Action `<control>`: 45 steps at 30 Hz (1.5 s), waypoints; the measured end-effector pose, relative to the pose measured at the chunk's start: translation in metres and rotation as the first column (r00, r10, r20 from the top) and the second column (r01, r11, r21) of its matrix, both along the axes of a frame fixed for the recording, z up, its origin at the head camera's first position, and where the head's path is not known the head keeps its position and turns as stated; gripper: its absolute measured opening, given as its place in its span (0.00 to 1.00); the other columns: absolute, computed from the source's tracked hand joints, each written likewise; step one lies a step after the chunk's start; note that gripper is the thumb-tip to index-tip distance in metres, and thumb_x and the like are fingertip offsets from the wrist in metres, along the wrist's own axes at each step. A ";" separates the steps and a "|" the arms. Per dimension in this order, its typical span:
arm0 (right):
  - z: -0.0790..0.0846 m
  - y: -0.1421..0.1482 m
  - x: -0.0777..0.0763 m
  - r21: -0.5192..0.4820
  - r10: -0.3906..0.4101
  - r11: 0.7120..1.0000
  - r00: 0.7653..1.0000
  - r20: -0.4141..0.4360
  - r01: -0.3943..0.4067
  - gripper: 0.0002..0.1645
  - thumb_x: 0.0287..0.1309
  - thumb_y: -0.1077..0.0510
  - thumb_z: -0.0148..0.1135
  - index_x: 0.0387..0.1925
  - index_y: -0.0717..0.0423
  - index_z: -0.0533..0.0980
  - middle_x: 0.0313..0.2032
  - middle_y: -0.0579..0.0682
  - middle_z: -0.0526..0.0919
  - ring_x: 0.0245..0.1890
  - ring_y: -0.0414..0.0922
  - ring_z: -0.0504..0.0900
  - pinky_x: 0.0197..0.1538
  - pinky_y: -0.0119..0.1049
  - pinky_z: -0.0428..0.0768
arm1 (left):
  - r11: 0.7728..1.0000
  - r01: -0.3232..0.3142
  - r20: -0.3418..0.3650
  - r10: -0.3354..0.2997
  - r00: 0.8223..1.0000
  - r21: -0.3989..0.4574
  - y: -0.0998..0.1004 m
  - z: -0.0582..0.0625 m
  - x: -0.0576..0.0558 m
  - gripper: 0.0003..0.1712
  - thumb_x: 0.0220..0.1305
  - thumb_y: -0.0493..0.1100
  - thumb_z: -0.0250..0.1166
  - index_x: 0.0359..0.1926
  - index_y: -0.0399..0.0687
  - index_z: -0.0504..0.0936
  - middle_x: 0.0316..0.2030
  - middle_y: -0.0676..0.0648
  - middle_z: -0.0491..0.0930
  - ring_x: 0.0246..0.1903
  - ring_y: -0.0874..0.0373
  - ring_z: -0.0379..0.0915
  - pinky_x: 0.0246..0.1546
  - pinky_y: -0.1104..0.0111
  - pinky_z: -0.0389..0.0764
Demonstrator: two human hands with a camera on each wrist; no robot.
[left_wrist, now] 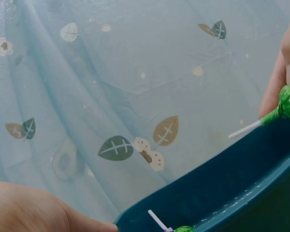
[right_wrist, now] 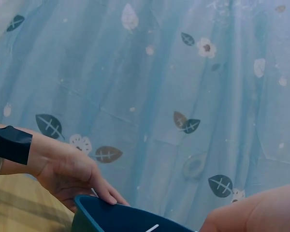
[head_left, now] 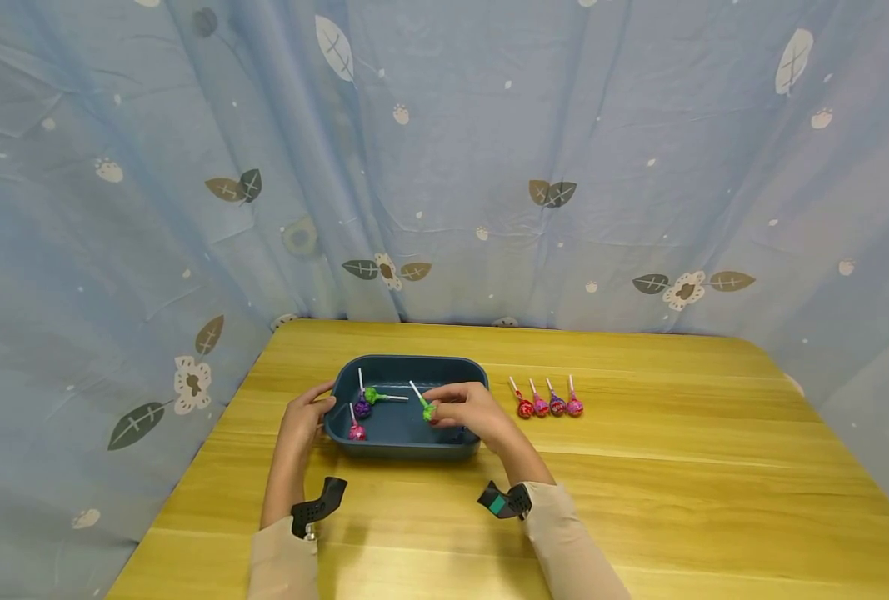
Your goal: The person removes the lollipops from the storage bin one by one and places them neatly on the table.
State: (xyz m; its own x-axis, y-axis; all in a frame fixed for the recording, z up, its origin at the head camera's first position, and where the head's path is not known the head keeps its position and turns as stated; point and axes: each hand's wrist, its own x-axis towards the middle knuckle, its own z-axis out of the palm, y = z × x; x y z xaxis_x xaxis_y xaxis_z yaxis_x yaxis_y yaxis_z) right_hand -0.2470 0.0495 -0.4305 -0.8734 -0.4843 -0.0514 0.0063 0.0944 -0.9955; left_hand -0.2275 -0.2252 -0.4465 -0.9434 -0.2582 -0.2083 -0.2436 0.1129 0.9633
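My right hand pinches a green lollipop by its wrapped head, the white stick tilting up and away to the left, above the blue box. My left hand grips the box's left end at the rim. Just inside from those left fingers lie a purple lollipop, a second green one whose stick points toward my right hand, and, nearer me, a pink one. Beyond my right hand, on the worktop, four lollipops lie in a row, sticks pointing away.
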 end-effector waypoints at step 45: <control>0.014 0.077 -0.012 -0.039 -0.247 0.968 0.968 0.044 0.249 0.24 0.62 0.68 0.54 0.60 0.68 0.72 0.52 0.63 0.75 0.48 0.52 0.81 0.53 0.41 0.76 | 1.000 0.025 -0.013 -0.025 1.000 -0.018 -0.002 0.000 0.000 0.24 0.74 0.37 0.49 0.68 0.38 0.67 0.56 0.30 0.71 0.46 0.42 0.73 0.40 0.64 0.78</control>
